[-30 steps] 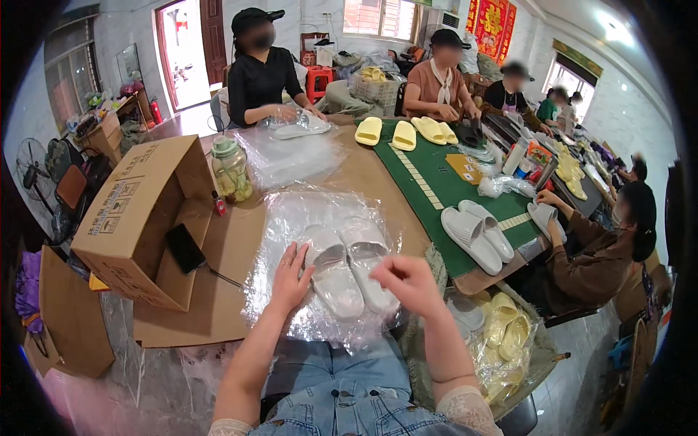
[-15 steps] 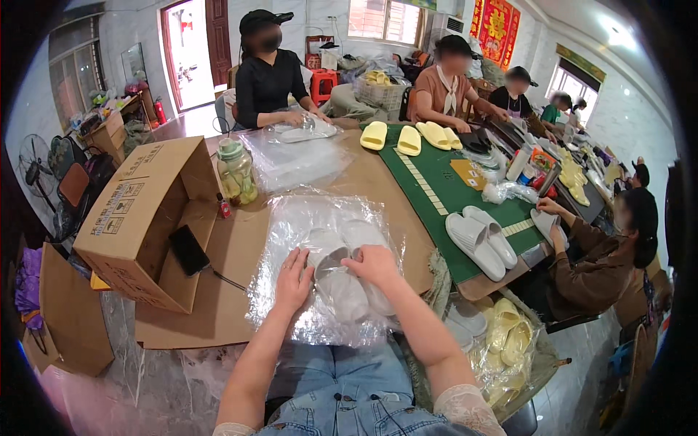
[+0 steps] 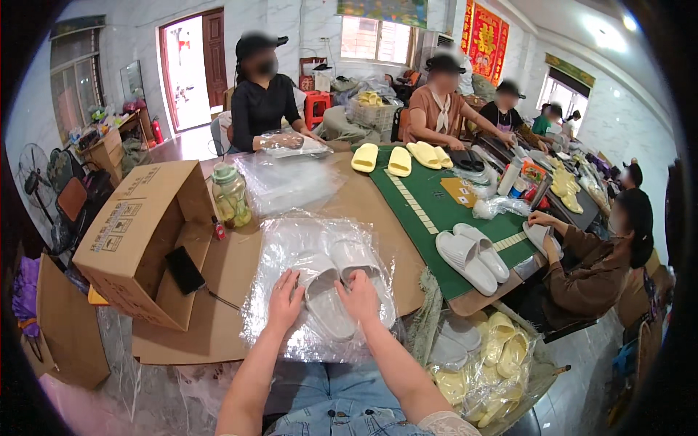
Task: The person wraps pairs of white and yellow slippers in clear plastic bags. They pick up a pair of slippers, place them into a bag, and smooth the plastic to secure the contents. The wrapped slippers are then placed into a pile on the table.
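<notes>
A pair of light grey slippers (image 3: 329,304) lies in front of me on a stack of clear plastic bags (image 3: 273,247), toes pointing away. Shiny film lies over their toe straps; how far it covers the heels I cannot make out. At the left slipper's outer side, my left hand (image 3: 285,304) rests with its fingertips by the strap, thumb close to the edge. My right hand (image 3: 360,296) is bent over the inner edges of the pair, its thumb at the left slipper and its fingers in the right one's opening.
To the left stand an open cardboard box (image 3: 138,232) with a black phone (image 3: 185,269) and a glass jar (image 3: 231,200). On the green mat (image 3: 407,182) are yellow slippers (image 3: 399,161) and grey slippers (image 3: 467,263). Bagged slippers (image 3: 502,356) sit low right. Co-workers sit around the table.
The slippers have turned more upright in view, and their openings show more plainly. My right hand has shifted left and down, and my left hand slightly down. The whole view has tilted a little.
</notes>
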The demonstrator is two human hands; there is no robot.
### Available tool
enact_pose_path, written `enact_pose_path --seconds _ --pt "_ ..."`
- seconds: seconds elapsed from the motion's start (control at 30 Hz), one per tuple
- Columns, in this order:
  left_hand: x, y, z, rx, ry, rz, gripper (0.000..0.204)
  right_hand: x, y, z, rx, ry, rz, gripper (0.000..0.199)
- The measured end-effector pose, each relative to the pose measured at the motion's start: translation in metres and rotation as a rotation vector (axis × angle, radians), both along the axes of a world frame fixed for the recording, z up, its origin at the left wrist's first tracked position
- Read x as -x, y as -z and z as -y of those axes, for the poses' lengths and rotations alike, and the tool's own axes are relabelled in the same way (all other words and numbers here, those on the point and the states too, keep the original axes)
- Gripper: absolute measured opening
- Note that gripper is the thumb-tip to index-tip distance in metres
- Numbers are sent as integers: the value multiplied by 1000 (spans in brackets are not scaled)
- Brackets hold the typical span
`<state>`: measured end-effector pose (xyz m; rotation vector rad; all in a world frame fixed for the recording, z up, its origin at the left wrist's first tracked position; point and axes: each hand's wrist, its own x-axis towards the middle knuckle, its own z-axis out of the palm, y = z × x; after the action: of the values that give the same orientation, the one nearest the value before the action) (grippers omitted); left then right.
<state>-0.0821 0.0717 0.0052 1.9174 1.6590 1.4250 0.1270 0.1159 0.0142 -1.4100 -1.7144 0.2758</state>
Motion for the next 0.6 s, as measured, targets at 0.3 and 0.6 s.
enact_pose_path --seconds 0.3,0.6 --pt "7 10 -3 -44 -3 28 37 5 11 -6 -124 -7 176 34" --pt "13 31 -15 0 -121 185 40 14 -9 -22 151 45 264 25"
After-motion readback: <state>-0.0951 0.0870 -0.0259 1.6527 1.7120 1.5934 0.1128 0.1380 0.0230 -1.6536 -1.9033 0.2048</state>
